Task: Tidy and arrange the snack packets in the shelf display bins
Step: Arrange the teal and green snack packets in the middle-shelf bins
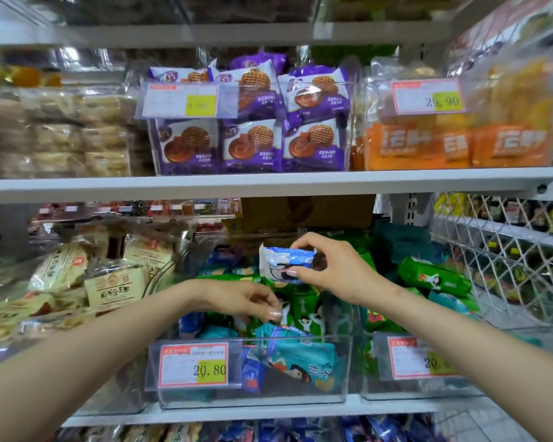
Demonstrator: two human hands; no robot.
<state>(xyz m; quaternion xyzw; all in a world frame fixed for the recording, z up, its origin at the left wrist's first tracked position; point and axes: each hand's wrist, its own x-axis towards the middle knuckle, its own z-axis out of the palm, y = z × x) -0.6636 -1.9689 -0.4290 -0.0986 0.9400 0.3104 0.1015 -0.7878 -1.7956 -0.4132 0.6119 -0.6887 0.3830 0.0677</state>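
Two bare hands work over the clear plastic display bin (348,371), which stands at the front edge of a white shelf (268,409).

Right hand (336,266): thumb and fingers pinch a blue-and-white snack packet (284,261) by its right end. The packet is held lifted above the rear half of the bin, apart from the heap below.

Left hand (243,298): fingers curled downward, tips among the green snack packets (305,306) near the bin's middle. Cannot tell whether it grips one.

A teal snack packet (304,362) leans against the bin's front wall. Beside it, a red-bordered price tag (193,365) reading 20.80 sits at the front left corner.

Shelf above: purple biscuit packets (249,145) stand in rows in another clear bin.
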